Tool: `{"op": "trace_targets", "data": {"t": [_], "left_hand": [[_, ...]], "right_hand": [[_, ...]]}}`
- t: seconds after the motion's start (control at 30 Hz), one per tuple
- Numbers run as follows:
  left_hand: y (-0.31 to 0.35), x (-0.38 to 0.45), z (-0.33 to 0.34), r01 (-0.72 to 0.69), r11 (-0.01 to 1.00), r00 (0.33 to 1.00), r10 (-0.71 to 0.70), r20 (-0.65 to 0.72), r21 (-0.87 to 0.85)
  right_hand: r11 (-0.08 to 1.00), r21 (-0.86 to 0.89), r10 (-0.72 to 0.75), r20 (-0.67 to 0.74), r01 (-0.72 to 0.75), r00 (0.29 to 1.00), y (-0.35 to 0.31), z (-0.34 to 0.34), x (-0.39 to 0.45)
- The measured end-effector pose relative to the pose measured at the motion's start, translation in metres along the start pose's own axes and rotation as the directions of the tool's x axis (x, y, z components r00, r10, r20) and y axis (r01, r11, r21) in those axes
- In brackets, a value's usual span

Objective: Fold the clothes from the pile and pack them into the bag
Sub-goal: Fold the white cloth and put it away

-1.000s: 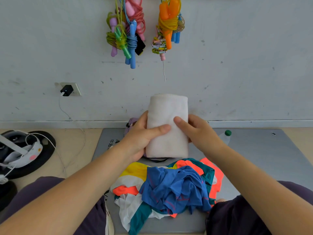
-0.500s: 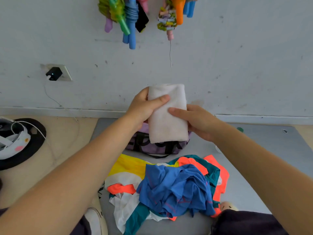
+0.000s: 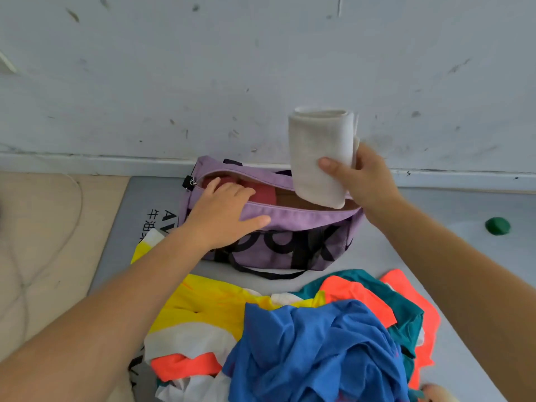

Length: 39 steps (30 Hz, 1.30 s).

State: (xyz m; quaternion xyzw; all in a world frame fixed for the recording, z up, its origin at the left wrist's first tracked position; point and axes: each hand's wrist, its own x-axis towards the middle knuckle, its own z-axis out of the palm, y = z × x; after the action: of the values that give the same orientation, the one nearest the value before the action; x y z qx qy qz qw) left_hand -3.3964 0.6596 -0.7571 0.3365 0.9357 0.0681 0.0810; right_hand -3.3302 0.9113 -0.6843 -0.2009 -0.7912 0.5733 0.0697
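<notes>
A purple bag [image 3: 290,245] with black lettering stands unzipped by the wall, with red cloth visible inside. My left hand [image 3: 223,213] grips the near rim of its opening, fingers inside and thumb on the outer fabric. My right hand [image 3: 359,181] holds a folded white cloth [image 3: 319,152] upright, its lower end at the right part of the opening. A pile of unfolded clothes [image 3: 313,338] in blue, yellow, orange, teal and white lies in front of the bag.
Bag and pile sit on a grey mat [image 3: 406,250] against a white wall. A green bottle cap [image 3: 497,226] shows at the right. Wooden floor with a white cable [image 3: 43,256] lies to the left.
My left hand let go of the folded white cloth and took hold of the bag's rim. My right hand lowered the cloth to the bag opening. The view tilted down.
</notes>
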Motion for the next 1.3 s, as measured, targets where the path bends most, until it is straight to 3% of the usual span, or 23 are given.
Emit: {"op": "trace_targets", "data": {"t": [0.1, 0.2, 0.3, 0.37, 0.47, 0.53, 0.6, 0.7, 0.83, 0.9, 0.93, 0.97, 1.03, 1.07, 1.17, 1.2, 1.27, 1.3], "left_hand": [[-0.008, 0.01, 0.013, 0.064, 0.997, 0.998, -0.064, -0.012, 0.048], [-0.023, 0.01, 0.018, 0.132, 0.99, 0.98, -0.139, -0.145, -0.056], [-0.028, 0.01, 0.023, 0.157, 0.977, 0.974, -0.177, -0.142, -0.143], [-0.027, 0.016, 0.029, 0.157, 0.962, 0.98, -0.181, -0.089, -0.224], [-0.032, 0.031, 0.032, 0.173, 0.842, 0.97, -0.236, -0.062, -0.511], [-0.036, 0.037, 0.031, 0.155, 0.822, 0.962, -0.251, -0.104, -0.547], [-0.037, 0.039, 0.031, 0.145, 0.833, 0.962, -0.244, -0.119, -0.534], [-0.035, 0.042, 0.033, 0.138, 0.849, 0.97, -0.219, -0.102, -0.51], [-0.031, 0.043, 0.044, 0.101, 0.922, 0.979, -0.158, -0.126, -0.375], [-0.032, 0.041, 0.049, 0.076, 0.943, 0.98, -0.131, -0.153, -0.324], [-0.033, 0.039, 0.051, 0.065, 0.95, 0.98, -0.118, -0.159, -0.307], [-0.033, 0.038, 0.054, 0.054, 0.953, 0.982, -0.105, -0.159, -0.297], [-0.034, 0.037, 0.057, 0.044, 0.951, 0.985, -0.092, -0.145, -0.307], [-0.034, 0.037, 0.058, 0.043, 0.946, 0.986, -0.092, -0.137, -0.323], [-0.035, 0.04, 0.058, 0.067, 0.92, 0.988, -0.115, -0.104, -0.386], [-0.036, 0.041, 0.059, 0.075, 0.915, 0.988, -0.121, -0.091, -0.396], [-0.036, 0.042, 0.06, 0.088, 0.914, 0.99, -0.125, -0.068, -0.397], [-0.036, 0.042, 0.061, 0.097, 0.915, 0.99, -0.13, -0.058, -0.393]], "right_hand": [[0.996, -0.038, -0.073, 0.173, 0.08, 0.982, 0.012, 0.021, 0.021], [0.963, -0.203, -0.103, 0.337, 0.179, 0.936, 0.032, 0.033, 0.027], [0.874, -0.376, -0.147, 0.401, 0.309, 0.904, 0.044, 0.037, 0.027], [0.872, -0.354, -0.175, 0.418, 0.337, 0.891, 0.042, 0.037, 0.025], [0.936, -0.212, -0.172, 0.417, 0.28, 0.893, 0.031, 0.028, 0.023], [0.876, -0.337, -0.174, 0.445, 0.344, 0.879, 0.032, 0.017, 0.023], [0.72, -0.58, -0.048, 0.507, 0.381, 0.861, 0.041, 0.009, 0.023], [0.524, -0.81, 0.14, 0.387, 0.264, 0.911, 0.06, 0.006, 0.023], [0.449, -0.878, -0.06, 0.156, 0.166, 0.986, 0.07, 0.031, 0.04], [0.531, -0.838, -0.177, 0.038, 0.128, 0.983, 0.075, 0.043, 0.057], [0.606, -0.79, -0.154, 0.001, 0.096, 0.988, 0.077, 0.049, 0.065], [0.703, -0.71, -0.087, -0.031, 0.04, 0.996, 0.08, 0.055, 0.073], [0.872, -0.45, 0.205, -0.022, -0.193, 0.978, 0.087, 0.063, 0.086], [0.855, -0.379, 0.368, -0.037, -0.354, 0.929, 0.095, 0.067, 0.091], [0.504, -0.638, 0.624, -0.197, -0.582, 0.756, 0.118, 0.068, 0.077], [0.528, -0.605, 0.619, -0.207, -0.596, 0.758, 0.123, 0.07, 0.079], [0.739, -0.448, 0.552, -0.024, -0.503, 0.833, 0.136, 0.07, 0.097], [0.783, -0.416, 0.512, 0.011, -0.462, 0.859, 0.134, 0.066, 0.096]]}}
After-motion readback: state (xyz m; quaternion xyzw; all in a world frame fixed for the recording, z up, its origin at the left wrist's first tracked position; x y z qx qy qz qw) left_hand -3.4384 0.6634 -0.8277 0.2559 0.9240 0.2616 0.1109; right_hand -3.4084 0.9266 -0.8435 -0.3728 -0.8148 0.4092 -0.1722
